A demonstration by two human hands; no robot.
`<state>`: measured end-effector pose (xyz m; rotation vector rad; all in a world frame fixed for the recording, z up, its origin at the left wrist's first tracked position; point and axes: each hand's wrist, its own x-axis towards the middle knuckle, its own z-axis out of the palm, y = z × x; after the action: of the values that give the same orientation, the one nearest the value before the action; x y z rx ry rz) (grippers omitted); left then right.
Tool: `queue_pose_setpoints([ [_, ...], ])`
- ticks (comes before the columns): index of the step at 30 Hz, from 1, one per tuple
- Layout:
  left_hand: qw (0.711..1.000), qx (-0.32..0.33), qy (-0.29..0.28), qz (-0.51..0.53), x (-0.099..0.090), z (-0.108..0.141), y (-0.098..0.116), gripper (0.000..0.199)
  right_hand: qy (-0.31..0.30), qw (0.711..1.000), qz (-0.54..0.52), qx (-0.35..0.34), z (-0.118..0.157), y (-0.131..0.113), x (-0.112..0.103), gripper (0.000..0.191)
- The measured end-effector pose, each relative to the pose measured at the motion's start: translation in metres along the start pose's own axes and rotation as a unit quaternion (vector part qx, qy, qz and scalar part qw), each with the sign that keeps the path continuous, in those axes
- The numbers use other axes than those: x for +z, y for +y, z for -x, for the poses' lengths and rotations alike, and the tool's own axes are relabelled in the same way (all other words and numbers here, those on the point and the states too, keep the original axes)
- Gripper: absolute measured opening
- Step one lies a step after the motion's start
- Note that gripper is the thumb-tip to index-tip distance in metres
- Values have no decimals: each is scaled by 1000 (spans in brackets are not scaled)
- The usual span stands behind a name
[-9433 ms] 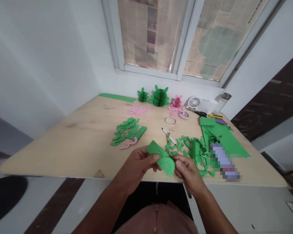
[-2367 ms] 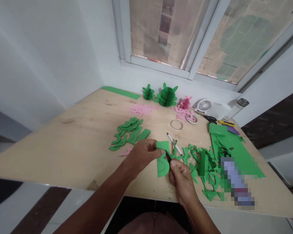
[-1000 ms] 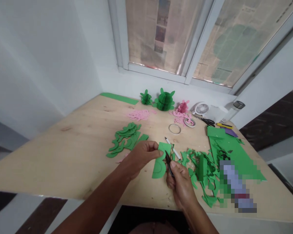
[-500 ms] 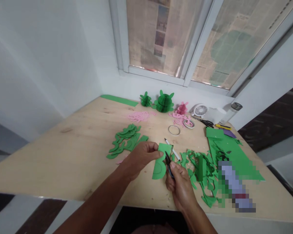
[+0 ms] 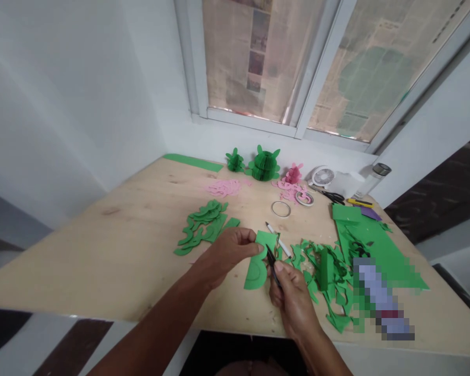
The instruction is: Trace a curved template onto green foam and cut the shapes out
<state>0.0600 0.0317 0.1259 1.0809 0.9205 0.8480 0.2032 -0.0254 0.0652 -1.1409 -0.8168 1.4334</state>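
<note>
My left hand (image 5: 235,250) pinches the left edge of a piece of green paper (image 5: 257,274) between thumb and fingers. The paper bears drawn curved lines, and its right edge is cut in rounded lobes. My right hand (image 5: 292,287) is closed around a pair of small black scissors (image 5: 272,257). Their blades point up and to the left, against the paper's right edge. The handles are mostly hidden in my fingers. Left of my left hand lies a pile of cut green paper shapes (image 5: 201,222). A white pen (image 5: 279,240) lies just beyond the scissors.
Green paper scraps (image 5: 329,274) lie right of my right hand, beside green sheets (image 5: 387,256) and a blurred-out object (image 5: 384,300). Farther back are tape rolls (image 5: 281,209), pink cutouts (image 5: 223,187), green paper figures (image 5: 265,164), a fan (image 5: 321,177), a bottle (image 5: 376,180) and a yellow cutter (image 5: 360,202).
The scissors' blades look more closed on the paper's edge, and my right hand has shifted slightly right. The whole view has moved a little. Both grips are the same.
</note>
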Motion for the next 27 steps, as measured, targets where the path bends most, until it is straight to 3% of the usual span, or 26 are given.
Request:
queue_pose_setpoints([
  [9, 1000, -4, -7, 1, -2, -1, -3, 19, 5, 1000, 28, -12, 2, 0, 1, 47],
  [17, 999, 17, 38, -20, -2, 0, -6, 21, 11, 999, 48, -15, 2, 1, 2, 47],
  [22, 999, 9, 7, -33, -5, -2, -7, 20, 11, 998, 53, -20, 1, 1, 2, 47],
  [27, 998, 14, 13, -52, -5, -3, -6, 19, 15, 997, 70, -24, -1, 3, 0, 46],
])
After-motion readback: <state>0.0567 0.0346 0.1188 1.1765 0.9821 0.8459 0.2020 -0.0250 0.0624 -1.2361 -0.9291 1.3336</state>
